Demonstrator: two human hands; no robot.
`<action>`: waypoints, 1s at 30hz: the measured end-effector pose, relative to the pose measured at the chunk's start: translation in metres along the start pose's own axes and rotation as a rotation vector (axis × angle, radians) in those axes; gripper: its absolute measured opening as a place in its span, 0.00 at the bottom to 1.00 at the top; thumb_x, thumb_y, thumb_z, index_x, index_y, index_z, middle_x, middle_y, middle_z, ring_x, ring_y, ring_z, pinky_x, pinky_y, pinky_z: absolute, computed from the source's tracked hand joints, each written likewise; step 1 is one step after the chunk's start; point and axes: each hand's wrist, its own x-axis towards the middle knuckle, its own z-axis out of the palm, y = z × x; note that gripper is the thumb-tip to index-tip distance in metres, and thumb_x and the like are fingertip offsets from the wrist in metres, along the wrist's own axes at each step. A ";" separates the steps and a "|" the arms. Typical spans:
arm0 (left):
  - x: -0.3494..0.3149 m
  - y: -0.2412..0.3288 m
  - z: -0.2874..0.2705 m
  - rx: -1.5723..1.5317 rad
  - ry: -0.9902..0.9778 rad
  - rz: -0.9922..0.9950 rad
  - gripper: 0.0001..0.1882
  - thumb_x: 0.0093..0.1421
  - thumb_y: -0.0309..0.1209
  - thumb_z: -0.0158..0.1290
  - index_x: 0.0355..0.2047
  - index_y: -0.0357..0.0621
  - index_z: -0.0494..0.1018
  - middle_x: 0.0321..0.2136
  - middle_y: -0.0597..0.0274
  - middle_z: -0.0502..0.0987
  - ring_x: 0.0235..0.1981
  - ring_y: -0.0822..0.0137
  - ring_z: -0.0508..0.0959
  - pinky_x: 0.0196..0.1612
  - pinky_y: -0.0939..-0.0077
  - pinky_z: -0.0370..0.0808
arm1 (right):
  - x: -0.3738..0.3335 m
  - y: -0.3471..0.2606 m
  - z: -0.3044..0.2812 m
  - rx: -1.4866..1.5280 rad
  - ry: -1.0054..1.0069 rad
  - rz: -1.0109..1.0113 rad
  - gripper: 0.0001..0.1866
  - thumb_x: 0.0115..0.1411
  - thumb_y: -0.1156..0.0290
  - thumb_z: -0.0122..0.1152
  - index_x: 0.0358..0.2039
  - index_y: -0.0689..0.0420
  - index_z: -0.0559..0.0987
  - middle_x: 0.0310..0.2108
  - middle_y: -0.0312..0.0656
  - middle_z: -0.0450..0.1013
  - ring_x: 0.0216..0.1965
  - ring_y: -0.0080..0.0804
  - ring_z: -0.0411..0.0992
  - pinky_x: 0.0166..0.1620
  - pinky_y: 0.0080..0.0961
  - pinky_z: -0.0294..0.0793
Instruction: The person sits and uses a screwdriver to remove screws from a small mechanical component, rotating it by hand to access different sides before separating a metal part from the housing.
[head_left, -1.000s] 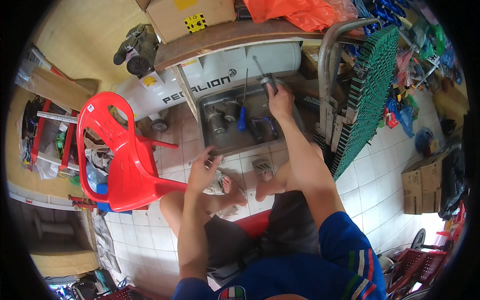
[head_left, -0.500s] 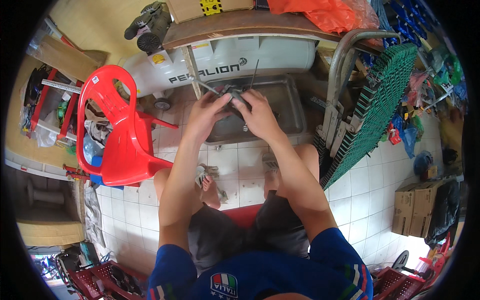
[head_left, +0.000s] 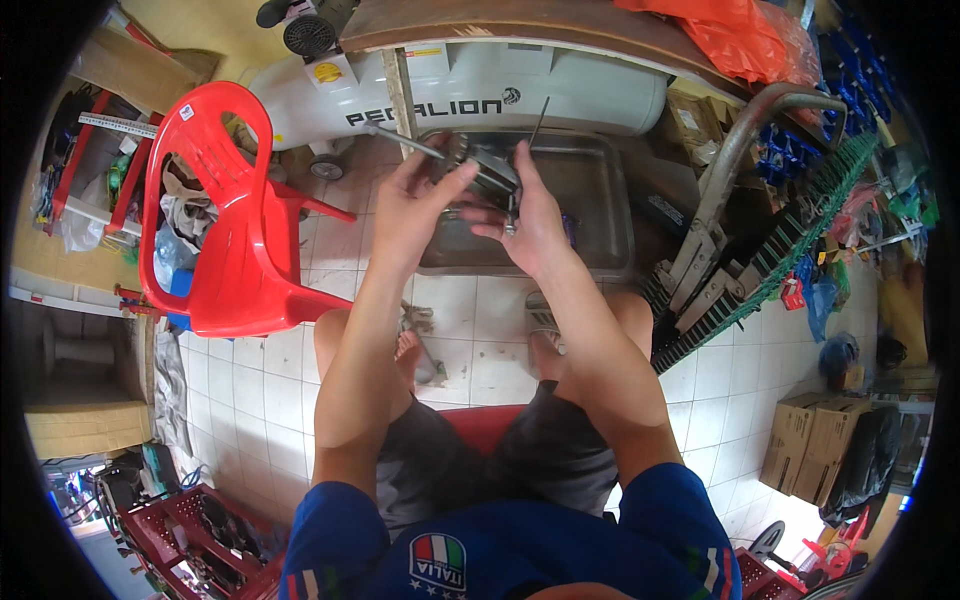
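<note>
Person seated, both hands raised over the grey metal tray (head_left: pixel 600 215) on the tiled floor (head_left: pixel 480 330).

Step in hand, as I judge it: working on a small dark metal part (head_left: pixel 487 172) held between the two hands above the tray, likely fitting or freeing a piece of it. The next move seems to call for a steady hold from one hand while the other turns or pulls; the part is small and partly hidden, so the exact action cannot be told.

Left hand (head_left: pixel 412 205): fingers (head_left: pixel 455 178) half open, tips reaching to the part, thumb apart.

Right hand (head_left: pixel 530 215): fingers curled closed around the part's near side; a thin rod (head_left: pixel 538 122) stands up just behind.

Red plastic chair (head_left: pixel 230 220) to the left, well apart.
</note>
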 end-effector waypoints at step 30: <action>-0.013 0.020 -0.104 0.406 0.195 0.173 0.21 0.64 0.41 0.60 0.49 0.35 0.76 0.32 0.60 0.79 0.34 0.74 0.79 0.31 0.78 0.78 | 0.017 -0.016 0.011 -0.308 0.134 -0.172 0.19 0.66 0.56 0.55 0.43 0.61 0.75 0.25 0.45 0.76 0.17 0.29 0.71 0.21 0.26 0.74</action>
